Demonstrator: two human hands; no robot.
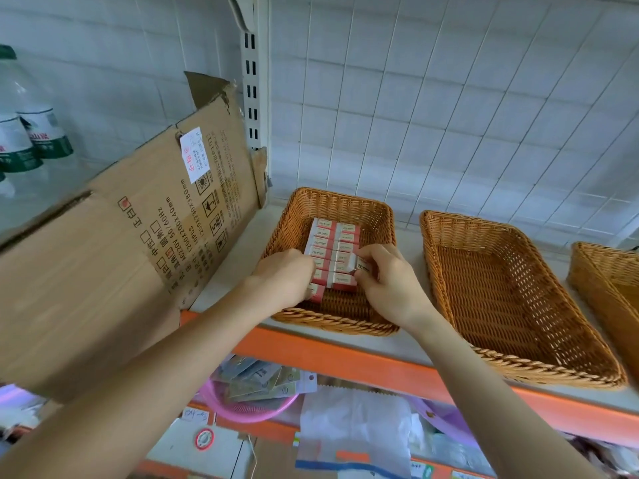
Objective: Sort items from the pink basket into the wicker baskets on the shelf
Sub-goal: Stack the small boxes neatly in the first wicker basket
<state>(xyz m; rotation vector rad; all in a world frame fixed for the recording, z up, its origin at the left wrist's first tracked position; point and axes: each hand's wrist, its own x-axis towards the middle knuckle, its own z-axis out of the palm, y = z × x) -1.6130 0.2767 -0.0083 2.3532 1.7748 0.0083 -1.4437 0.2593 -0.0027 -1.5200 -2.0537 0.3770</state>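
A wicker basket on the shelf holds two rows of small pink-and-white boxes. My left hand lies curled against the left row of boxes. My right hand pinches one small pink-and-white box at the right side of the rows, inside the same basket. A second wicker basket stands to the right, with nothing in it. The edge of a third wicker basket shows at the far right. Below the shelf, the pink basket holds several flat packets.
A large flattened cardboard box leans at the left of the shelf. Water bottles stand behind it. The shelf has an orange front edge and a wire grid back. Plastic bags and papers lie below.
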